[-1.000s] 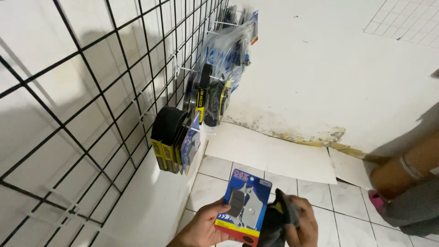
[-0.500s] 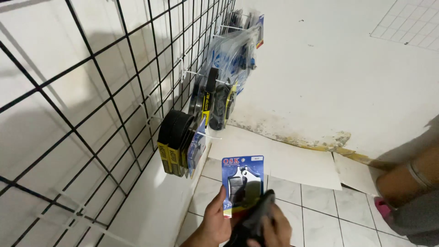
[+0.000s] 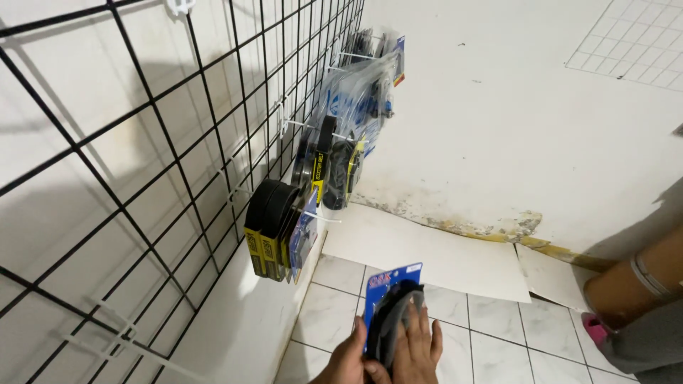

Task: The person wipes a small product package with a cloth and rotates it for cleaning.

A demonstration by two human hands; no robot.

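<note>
Low in the head view, my left hand (image 3: pixel 346 363) and my right hand (image 3: pixel 417 350) together hold a blue carded package (image 3: pixel 385 281) with a black, dark rubbery part (image 3: pixel 393 325) on its front. The left hand grips the package from behind and below. My right hand lies flat over the black part with its fingers spread against it. The package stands upright over the tiled floor, close to the wall's foot.
A black wire grid (image 3: pixel 142 156) covers the left wall. Packaged black belts (image 3: pixel 274 227) and clear blister packs (image 3: pixel 359 99) hang from white hooks on it. White boards (image 3: pixel 427 252) lean at the wall's base. Another person's arm (image 3: pixel 637 281) shows at the right.
The package has dropped lower in view and turned more edge-on. My right hand has moved from its side onto the front, over the black part. The camera has tilted up.
</note>
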